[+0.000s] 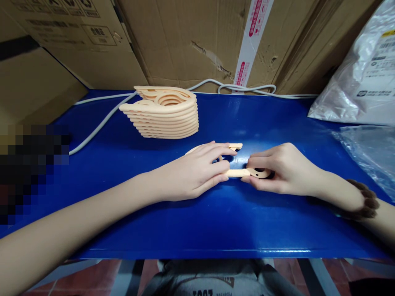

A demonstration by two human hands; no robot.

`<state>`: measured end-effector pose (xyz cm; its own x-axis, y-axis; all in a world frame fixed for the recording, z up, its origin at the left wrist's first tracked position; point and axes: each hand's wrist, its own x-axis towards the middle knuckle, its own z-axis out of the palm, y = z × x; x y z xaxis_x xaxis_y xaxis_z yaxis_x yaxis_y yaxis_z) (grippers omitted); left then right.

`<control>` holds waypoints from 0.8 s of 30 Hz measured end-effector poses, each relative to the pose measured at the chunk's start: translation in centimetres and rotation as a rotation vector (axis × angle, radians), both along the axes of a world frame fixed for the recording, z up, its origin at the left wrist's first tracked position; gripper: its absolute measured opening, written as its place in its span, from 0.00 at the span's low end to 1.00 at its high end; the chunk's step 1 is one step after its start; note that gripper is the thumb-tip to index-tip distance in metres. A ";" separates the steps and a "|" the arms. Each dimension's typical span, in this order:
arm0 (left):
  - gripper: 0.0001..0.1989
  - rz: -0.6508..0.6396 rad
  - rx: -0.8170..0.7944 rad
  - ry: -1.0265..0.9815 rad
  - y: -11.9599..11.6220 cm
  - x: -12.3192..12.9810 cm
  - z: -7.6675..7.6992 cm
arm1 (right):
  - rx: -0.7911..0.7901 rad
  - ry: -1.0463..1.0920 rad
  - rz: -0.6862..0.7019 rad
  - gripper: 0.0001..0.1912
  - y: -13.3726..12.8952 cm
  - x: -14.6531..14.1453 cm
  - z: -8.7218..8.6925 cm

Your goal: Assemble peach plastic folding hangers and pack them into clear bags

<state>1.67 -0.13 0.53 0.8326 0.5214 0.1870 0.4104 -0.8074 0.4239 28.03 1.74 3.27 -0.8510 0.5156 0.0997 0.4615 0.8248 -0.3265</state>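
My left hand (197, 170) lies over a cream plastic folding hanger (237, 173) just above the blue table, its fingers wrapped round the frame. Part of the frame shows past the fingertips, and the rest is hidden under the palm. At the right end, my right hand (282, 170) pinches the hanger's curved hook (261, 173), thumb below and fingers above. A small dark hole shows in the hook. Behind my left hand stands a neat stack of several matching hangers (168, 117), lying flat on one another.
Cardboard boxes (185, 41) wall off the back and left of the blue table (197, 230). A white cable (101, 125) runs along the rear. Silvery plastic packaging (348, 90) and a clear bag (367, 152) lie at the right. A blurred-out patch covers the left edge.
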 end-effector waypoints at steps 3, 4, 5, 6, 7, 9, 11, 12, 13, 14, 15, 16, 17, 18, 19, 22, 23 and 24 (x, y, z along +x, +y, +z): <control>0.12 -0.007 0.004 0.005 0.1 -0.1 -0.2 | -0.043 -0.008 -0.008 0.16 0.1 0.0 0.0; 0.12 -0.012 0.004 0.003 0.1 -0.1 -0.2 | -0.054 -0.005 -0.004 0.16 0.1 0.0 0.0; 0.12 -0.014 0.004 0.002 0.1 -0.1 -0.2 | -0.068 -0.001 0.005 0.16 0.2 0.1 0.0; 0.12 -0.015 0.006 0.003 0.1 -0.1 -0.2 | -0.081 0.006 0.015 0.16 0.3 0.1 0.0; 0.12 -0.012 0.014 0.005 0.1 -0.2 -0.2 | -0.089 0.012 0.024 0.16 0.3 0.1 0.0; 0.11 0.007 0.033 0.018 0.0 -0.2 -0.2 | -0.070 0.008 0.030 0.15 0.3 0.1 0.0; 0.09 0.041 0.040 0.022 -0.1 -0.1 -0.3 | 0.011 -0.006 0.032 0.15 0.1 0.1 -0.1; 0.09 0.061 0.034 0.012 -0.2 0.0 -0.3 | 0.065 -0.015 0.037 0.16 -0.1 0.0 -0.2; 0.08 0.076 0.023 -0.009 -0.3 0.1 -0.4 | 0.120 -0.021 0.049 0.17 -0.3 -0.1 -0.3; 0.08 0.086 0.011 -0.036 -0.4 0.2 -0.4 | 0.172 -0.025 0.064 0.18 -0.6 -0.3 -0.4; 0.08 0.090 0.001 -0.066 -0.6 0.4 -0.4 | 0.222 -0.027 0.081 0.19 -0.8 -0.4 -0.5; 0.07 0.089 -0.010 -0.089 -0.7 0.5 -0.4 | 0.267 -0.029 0.097 0.21 -1.0 -0.6 -0.5; 0.07 0.088 -0.025 -0.103 -0.9 0.6 -0.4 | 0.311 -0.027 0.112 0.22 -1.2 -0.7 -0.6; 0.06 0.088 -0.043 -0.111 -1.1 0.8 -0.4 | 0.352 -0.024 0.123 0.23 -1.4 -0.9 -0.6; 0.07 0.096 -0.065 -0.114 -1.2 0.9 -0.3 | 0.389 -0.022 0.132 0.23 -1.5 -1.0 -0.6; 0.08 0.123 -0.144 -0.116 -1.7 1.1 0.1 | 0.458 -0.031 0.144 0.24 -1.8 -1.2 -0.5; 0.07 0.127 -0.167 -0.117 -1.8 1.2 0.2 | 0.472 -0.039 0.147 0.24 -1.9 -1.3 -0.5; 0.07 0.126 -0.187 -0.115 -1.9 1.2 0.3 | 0.483 -0.048 0.152 0.23 -2.0 -1.3 -0.5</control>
<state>2.84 -2.07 0.79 0.7377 0.6539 0.1679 0.4429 -0.6564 0.6107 26.72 -0.23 2.77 -0.9222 0.2905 0.2552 0.3299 0.9353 0.1276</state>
